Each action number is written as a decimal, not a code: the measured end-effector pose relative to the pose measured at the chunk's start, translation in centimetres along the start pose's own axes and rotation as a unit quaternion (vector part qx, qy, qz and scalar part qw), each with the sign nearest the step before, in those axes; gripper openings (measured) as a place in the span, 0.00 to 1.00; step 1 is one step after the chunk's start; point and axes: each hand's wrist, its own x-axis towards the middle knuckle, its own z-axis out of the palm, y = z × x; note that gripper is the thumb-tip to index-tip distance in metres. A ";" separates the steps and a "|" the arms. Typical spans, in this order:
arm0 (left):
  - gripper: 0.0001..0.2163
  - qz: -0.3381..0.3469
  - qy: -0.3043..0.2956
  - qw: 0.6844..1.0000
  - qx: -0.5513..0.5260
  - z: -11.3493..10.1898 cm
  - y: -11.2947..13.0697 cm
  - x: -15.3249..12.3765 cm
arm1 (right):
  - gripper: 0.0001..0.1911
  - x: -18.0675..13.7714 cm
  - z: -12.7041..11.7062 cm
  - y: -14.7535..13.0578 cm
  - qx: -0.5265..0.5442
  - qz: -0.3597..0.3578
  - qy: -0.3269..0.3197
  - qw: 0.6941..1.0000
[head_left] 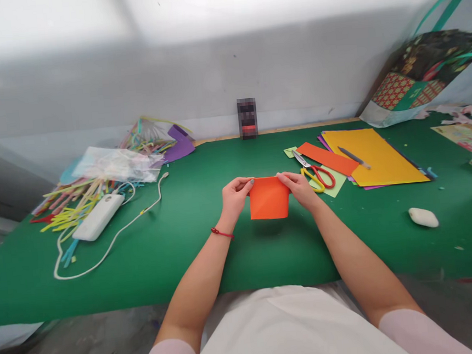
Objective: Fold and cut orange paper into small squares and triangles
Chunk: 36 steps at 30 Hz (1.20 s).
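An orange sheet of paper (268, 200), nearly square, is held up a little above the green table, its shadow just below. My left hand (236, 194) pinches its upper left corner between thumb and fingers. At the upper right corner, my right hand (299, 188) grips it the same way. Close beyond the right hand lie scissors (317, 176) with one red and one yellow handle loop. They rest partly on a light green paper (334, 182), beside an orange paper strip (327, 158).
Yellow paper sheets (383, 158) bear a grey pen (354, 157) at right. A white rounded object (423, 217) lies nearer. On the left are a white power bank (99, 217), its cable and many paper strips (77, 210). A patterned bag (421, 81) stands at the back right.
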 end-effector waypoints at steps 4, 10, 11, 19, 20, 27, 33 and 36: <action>0.09 0.003 -0.003 1.000 0.004 0.0 -0.1 0.0 | 0.22 0.0 0.0 -0.1 -0.019 -0.030 -0.007 0.999; 0.08 0.001 -0.002 1.000 -0.005 -0.1 -0.1 0.1 | 0.22 0.1 0.0 0.0 -0.050 -0.024 -0.003 0.998; 0.08 0.000 -0.003 1.000 -0.005 -0.1 -0.1 0.1 | 0.21 0.1 -0.1 0.0 -0.059 -0.024 -0.002 0.998; 0.08 0.000 -0.004 1.000 0.005 -0.1 0.0 0.1 | 0.24 0.0 -0.3 -0.2 -0.079 -0.008 -0.037 0.996; 0.08 0.000 -0.001 1.000 0.001 -0.1 0.0 0.1 | 0.26 0.0 -0.3 -0.2 -0.067 0.003 -0.043 0.997; 0.08 -0.017 0.020 0.999 -0.025 -0.3 0.3 0.1 | 0.31 0.0 -0.2 0.1 -0.018 0.075 -0.121 0.990; 0.08 -0.025 0.021 0.999 -0.019 -0.3 0.2 0.1 | 0.31 0.0 0.0 0.3 -0.048 0.033 -0.097 0.994; 0.09 -0.023 0.025 0.999 -0.018 -0.3 0.1 0.2 | 0.30 0.0 0.0 0.4 -0.067 0.026 -0.081 0.994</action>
